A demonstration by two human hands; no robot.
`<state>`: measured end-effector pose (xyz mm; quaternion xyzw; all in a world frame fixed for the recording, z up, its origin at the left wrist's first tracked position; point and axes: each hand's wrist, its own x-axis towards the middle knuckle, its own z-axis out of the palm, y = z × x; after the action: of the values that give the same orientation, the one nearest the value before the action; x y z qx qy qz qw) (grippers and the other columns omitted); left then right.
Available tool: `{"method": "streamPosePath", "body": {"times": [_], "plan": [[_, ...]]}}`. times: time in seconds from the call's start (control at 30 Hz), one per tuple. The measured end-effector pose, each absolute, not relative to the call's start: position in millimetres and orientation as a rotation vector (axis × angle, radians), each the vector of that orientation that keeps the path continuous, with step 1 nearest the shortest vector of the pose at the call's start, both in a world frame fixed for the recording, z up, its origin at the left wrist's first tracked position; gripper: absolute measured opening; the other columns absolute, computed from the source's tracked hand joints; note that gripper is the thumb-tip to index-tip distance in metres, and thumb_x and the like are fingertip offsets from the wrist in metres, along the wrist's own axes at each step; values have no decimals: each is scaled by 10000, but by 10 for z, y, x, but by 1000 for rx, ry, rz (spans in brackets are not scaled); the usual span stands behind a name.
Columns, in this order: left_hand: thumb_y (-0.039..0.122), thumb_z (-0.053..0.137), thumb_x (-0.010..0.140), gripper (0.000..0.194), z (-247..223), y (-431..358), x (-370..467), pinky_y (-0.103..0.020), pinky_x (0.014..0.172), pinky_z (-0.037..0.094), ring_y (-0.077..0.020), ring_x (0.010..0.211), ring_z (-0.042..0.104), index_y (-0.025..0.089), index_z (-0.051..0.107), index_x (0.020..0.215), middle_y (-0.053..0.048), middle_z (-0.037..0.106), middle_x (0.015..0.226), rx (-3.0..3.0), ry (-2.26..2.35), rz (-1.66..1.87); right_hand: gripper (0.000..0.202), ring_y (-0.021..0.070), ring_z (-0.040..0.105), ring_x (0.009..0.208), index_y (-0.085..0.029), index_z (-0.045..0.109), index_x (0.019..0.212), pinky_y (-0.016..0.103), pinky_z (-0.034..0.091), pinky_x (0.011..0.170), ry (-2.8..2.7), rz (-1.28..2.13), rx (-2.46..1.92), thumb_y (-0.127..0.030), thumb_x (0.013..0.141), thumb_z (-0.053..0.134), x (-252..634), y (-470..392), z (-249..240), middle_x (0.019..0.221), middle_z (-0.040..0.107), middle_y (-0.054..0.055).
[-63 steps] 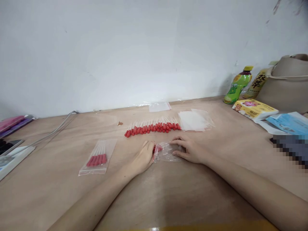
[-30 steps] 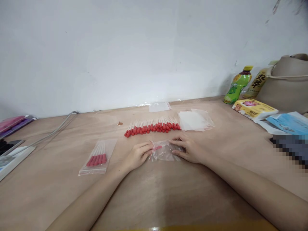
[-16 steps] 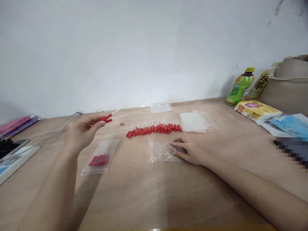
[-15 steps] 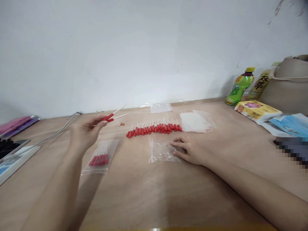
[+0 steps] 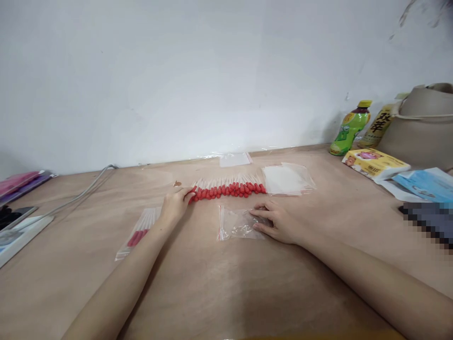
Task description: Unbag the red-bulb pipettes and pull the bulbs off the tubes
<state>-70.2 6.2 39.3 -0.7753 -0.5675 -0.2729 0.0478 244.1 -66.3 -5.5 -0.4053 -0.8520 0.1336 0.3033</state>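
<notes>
Near the middle of the table lies a row of thin white sticks with red ends [image 5: 226,190], red ends toward me. At the row's left end, my left hand [image 5: 175,204] is closed in a pinch on red-ended sticks; how many is hidden by the fingers. My right hand [image 5: 278,223] rests with fingers apart on a flat clear zip bag [image 5: 237,224]. Partly behind my left forearm, another clear bag [image 5: 136,234] holds several red-ended sticks.
Right of the row are stacked clear bags [image 5: 288,179]; another bag [image 5: 235,159] lies by the wall. Farther right stand a green bottle [image 5: 350,128], yellow tissue pack [image 5: 375,163], blue packet [image 5: 426,184] and beige bag [image 5: 417,130]. A grey cable [image 5: 85,191] crosses the left side.
My left hand has moved right and down from above the filled bag to the left end of the row. Its forearm now covers part of that bag. My right hand has stayed put.
</notes>
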Motion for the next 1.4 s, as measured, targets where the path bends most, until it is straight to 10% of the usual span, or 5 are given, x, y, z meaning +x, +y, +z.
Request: {"method": "streamPosePath", "body": {"times": [0.5,0.67,0.9,1.4], "plan": [[336,449,848,280,496,-457,-249,-283,804,480,-165,886,607,192,633,1001,-55,657,984,-2651,-1325,-1146,378,211,500,1032,-241,532,1171,365,435,874,-2264,276,-1083,-365,814,515,2440,-683,-53,1134,512,89],[342,312,909,449,335,-682,-29,-385,1072,238,-178,1312,234,224,304,1342,-43,290,1417,-3139,-1056,-514,391,224,495,1063,-243,504,1211,422,369,931,-2434,133,-1078,-394,854,447,2455,-693,35,1184,537,76],[553,255,862,664,247,-569,-206,-480,1080,19,-228,1344,-6,240,6,1392,-56,24,1463,-3111,-1102,67,445,228,475,1122,-272,478,1232,460,260,1000,-2542,177,-1098,-473,836,447,2590,-621,70,1245,514,51],[416,468,833,568,187,-590,-175,-415,1058,259,-222,1310,231,216,300,1338,-85,332,1388,-3194,-1043,-665,301,181,523,754,-195,602,679,291,383,651,-2222,375,-1487,-492,660,640,2499,-590,103,751,580,29]]}}
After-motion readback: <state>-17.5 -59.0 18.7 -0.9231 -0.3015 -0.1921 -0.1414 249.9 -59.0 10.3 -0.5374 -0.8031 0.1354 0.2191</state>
